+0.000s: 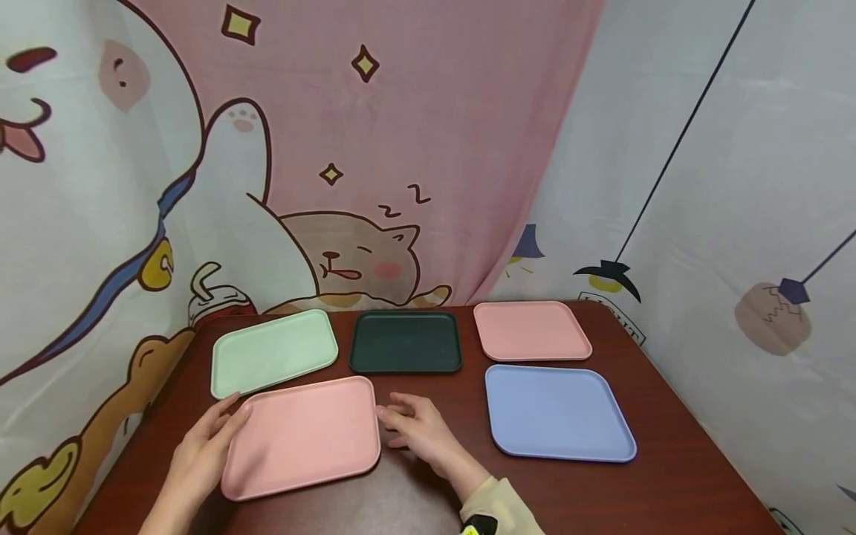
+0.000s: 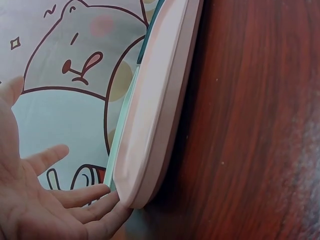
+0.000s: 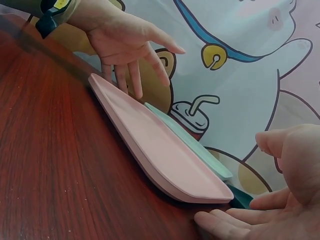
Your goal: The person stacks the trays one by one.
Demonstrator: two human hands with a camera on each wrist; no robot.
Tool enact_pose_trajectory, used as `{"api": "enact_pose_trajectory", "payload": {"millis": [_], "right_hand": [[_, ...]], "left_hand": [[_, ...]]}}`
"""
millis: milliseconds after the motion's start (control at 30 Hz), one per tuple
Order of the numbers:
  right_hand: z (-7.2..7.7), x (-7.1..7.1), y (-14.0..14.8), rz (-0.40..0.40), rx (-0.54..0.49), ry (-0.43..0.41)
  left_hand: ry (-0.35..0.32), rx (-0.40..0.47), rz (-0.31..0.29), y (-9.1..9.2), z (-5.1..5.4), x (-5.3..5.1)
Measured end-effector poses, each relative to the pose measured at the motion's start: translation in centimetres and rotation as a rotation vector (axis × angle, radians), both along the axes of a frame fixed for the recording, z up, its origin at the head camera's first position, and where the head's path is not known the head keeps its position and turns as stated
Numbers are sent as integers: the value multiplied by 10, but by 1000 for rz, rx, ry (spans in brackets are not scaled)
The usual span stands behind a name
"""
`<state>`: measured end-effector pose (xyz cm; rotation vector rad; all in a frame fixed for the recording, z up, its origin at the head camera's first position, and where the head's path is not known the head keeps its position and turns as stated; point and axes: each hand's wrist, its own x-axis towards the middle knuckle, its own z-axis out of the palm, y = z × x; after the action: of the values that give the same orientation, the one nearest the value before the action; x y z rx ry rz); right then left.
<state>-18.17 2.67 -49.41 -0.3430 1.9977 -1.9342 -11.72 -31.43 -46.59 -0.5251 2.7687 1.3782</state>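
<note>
A pink tray (image 1: 304, 438) lies at the front left of the dark red-brown table. At its left end is my left hand (image 1: 200, 453); in the left wrist view its fingertips (image 2: 116, 212) meet the tray's corner, without curling round it. Beside the right end of the same tray is my right hand (image 1: 421, 435), its fingers loosely extended and nothing held. In the right wrist view a small gap seems to part its fingertips (image 3: 210, 222) from the tray. Just behind the pink tray rests a light green tray (image 1: 274, 353), close to the left fingers.
A dark green tray (image 1: 405, 342) sits at the back middle. Another pink tray (image 1: 531, 331) stands at the back right, with a blue tray (image 1: 558, 412) in front of it. A printed curtain (image 1: 468, 148) with cartoon animals hangs behind and around the table (image 1: 602, 490).
</note>
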Motion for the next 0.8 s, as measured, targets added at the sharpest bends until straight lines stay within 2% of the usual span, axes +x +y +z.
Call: {"api": "enact_pose_trajectory", "payload": {"millis": [133,367,567,800], "right_hand": [[-1,0,-4,6,-17,-9],[-3,-1,-10,21,-34,-30],[-2,-1,-13,5,-21,-33],[-7,-3,-13,-47,-74,-75]], "left_hand": [[-12,37,19,-1,0,0],[-24,237,40,-6,-3,1],[-54,256,52,-9,-5,-1],[-109,242,69,-13,-9,-2]]}}
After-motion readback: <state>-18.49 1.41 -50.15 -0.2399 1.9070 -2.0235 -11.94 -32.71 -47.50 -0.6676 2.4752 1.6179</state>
